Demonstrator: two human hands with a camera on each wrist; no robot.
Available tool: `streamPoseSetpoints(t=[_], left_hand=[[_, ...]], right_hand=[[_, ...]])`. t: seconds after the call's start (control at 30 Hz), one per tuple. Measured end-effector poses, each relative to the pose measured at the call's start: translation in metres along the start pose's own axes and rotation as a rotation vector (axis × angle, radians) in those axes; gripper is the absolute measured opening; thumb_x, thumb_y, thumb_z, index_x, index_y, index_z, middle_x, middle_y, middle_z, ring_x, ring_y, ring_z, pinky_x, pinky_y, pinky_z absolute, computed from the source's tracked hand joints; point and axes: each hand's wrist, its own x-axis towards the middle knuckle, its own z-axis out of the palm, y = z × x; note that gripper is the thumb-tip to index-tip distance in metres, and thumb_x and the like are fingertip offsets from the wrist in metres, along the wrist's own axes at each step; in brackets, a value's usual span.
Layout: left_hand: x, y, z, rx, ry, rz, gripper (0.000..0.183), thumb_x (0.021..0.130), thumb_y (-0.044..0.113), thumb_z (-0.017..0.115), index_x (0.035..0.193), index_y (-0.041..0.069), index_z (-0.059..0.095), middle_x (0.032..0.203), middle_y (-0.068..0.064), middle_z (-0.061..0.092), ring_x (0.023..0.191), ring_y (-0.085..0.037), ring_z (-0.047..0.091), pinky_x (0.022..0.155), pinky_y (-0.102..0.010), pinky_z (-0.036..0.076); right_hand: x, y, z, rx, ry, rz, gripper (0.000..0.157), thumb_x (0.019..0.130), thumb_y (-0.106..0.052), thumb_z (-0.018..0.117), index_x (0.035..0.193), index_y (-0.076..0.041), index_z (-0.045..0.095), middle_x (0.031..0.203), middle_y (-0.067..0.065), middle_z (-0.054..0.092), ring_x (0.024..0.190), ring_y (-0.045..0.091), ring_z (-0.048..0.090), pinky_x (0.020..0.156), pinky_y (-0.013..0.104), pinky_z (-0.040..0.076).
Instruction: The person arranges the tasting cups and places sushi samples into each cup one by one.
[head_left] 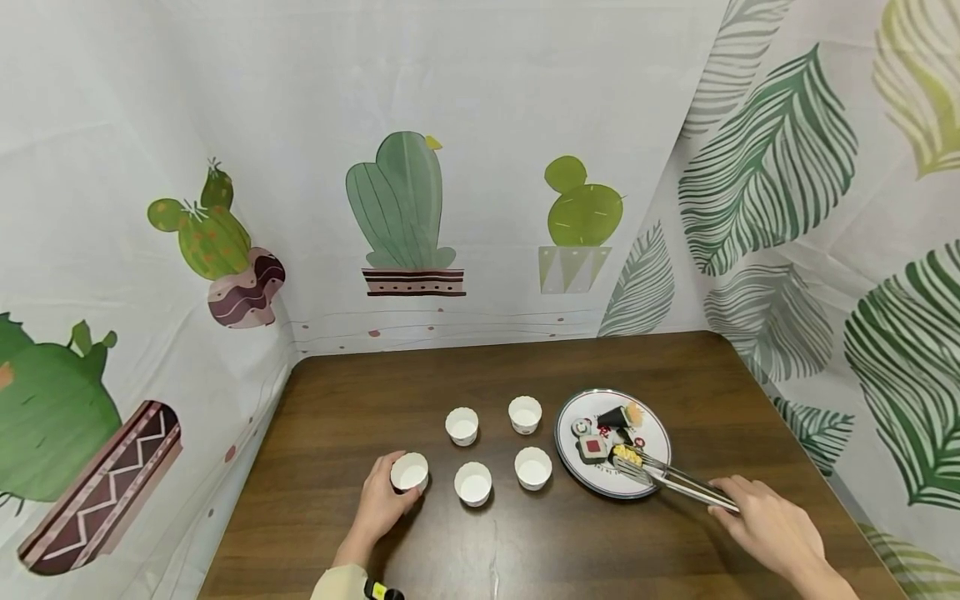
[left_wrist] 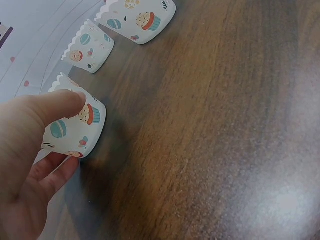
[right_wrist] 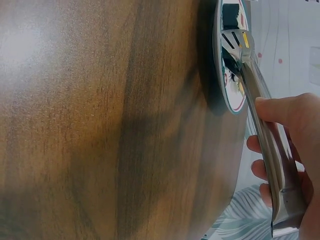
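At the left of the group, my left hand (head_left: 382,498) grips a white paper baking cup (head_left: 409,472), thumb on one side and fingers on the other. Cupcake prints cover that cup's wall in the left wrist view. My right hand (head_left: 772,525) holds metal tongs (right_wrist: 272,145) around their arms. The slotted tips of the tongs are over the plate (head_left: 652,417), at a sushi piece with yellow topping (head_left: 627,454). Beside it on the plate lie a square sushi roll (head_left: 592,448), a small round roll (head_left: 581,427) and a dark cone-shaped hand roll (head_left: 617,417).
Several more paper cups stand between the left hand and the plate: a back left cup (head_left: 462,426), a back right cup (head_left: 525,414), a front left cup (head_left: 473,484) and a front right cup (head_left: 532,468). The brown wooden table (head_left: 360,392) meets a printed cloth (head_left: 495,208) behind.
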Motion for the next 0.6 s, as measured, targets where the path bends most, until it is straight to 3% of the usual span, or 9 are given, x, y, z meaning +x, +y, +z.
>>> streamPoseSetpoints(t=[0.6], left_hand=[[-0.0003,-0.0011,0.0014,-0.004,0.024,0.02,0.064,0.063,0.011,0.082,0.12,0.002,0.053,0.113,-0.015,0.057,0.102,-0.032,0.057,0.083,-0.047,0.044]], right_hand=[[-0.0005,-0.0007,-0.0007,-0.008,0.049,-0.047,0.034,0.063,-0.024,0.076,0.094,-0.017,0.065,0.08,-0.006,0.063,0.07,0.02,0.059,0.047,0.033,0.04]])
